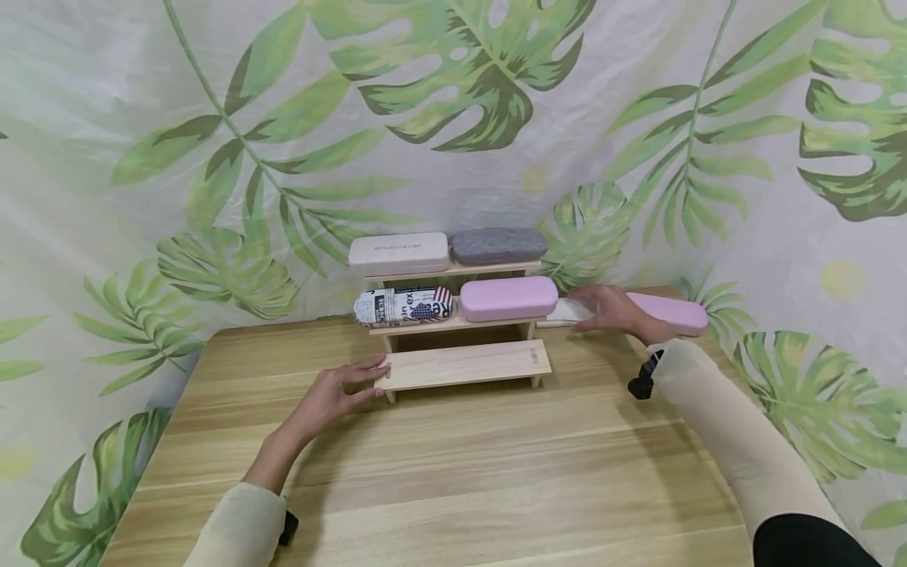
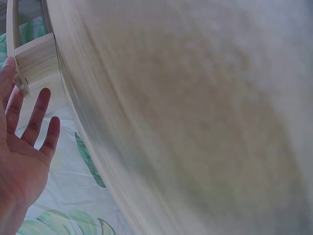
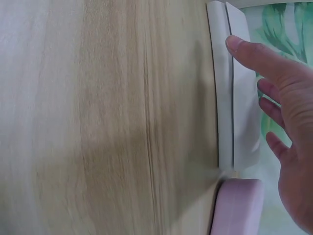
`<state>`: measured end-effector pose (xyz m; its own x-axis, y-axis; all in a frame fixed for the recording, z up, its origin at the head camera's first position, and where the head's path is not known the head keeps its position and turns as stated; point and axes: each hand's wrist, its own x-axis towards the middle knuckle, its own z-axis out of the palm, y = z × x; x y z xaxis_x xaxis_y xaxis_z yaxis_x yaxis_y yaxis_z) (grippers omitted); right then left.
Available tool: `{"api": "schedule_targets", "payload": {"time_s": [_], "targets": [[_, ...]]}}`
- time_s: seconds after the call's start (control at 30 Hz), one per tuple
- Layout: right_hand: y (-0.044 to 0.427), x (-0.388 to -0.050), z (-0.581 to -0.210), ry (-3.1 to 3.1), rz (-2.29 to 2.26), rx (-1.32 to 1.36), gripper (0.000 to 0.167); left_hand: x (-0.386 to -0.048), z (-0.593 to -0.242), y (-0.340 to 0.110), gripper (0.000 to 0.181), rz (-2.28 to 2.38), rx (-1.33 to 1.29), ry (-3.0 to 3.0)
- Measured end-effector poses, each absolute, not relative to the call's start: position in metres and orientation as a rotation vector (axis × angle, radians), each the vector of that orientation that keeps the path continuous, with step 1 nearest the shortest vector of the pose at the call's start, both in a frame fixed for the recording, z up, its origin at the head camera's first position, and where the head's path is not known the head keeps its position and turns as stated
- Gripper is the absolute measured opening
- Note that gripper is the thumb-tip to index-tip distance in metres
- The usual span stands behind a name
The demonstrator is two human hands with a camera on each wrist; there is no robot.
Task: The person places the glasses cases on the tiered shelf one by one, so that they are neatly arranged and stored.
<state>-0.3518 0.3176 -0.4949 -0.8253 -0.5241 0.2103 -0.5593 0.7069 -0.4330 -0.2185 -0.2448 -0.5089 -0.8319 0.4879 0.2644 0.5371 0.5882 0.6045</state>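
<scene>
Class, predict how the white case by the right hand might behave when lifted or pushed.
The white case looks stiff, with straight edges. Low on the table, it would probably slide, not roll. Its lengthwise seam suggests it might open.

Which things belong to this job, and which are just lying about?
Seemingly in use:
wooden stand, touched by left hand
white case, at right hand

Seemingly just there:
grey case
printed case
lettered white case
shelved pink case
loose pink case
leafy backdrop
</scene>
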Motion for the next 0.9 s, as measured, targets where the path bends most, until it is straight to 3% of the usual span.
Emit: {"api": "schedule_targets", "payload": {"time_s": [0.9], "targets": [[0.311, -0.353, -0.511, -2.821, 0.803, 0.879, 0.061, -0.217, -0.507, -0.244, 0.043, -1.091, -0.886, -2.741]]}}
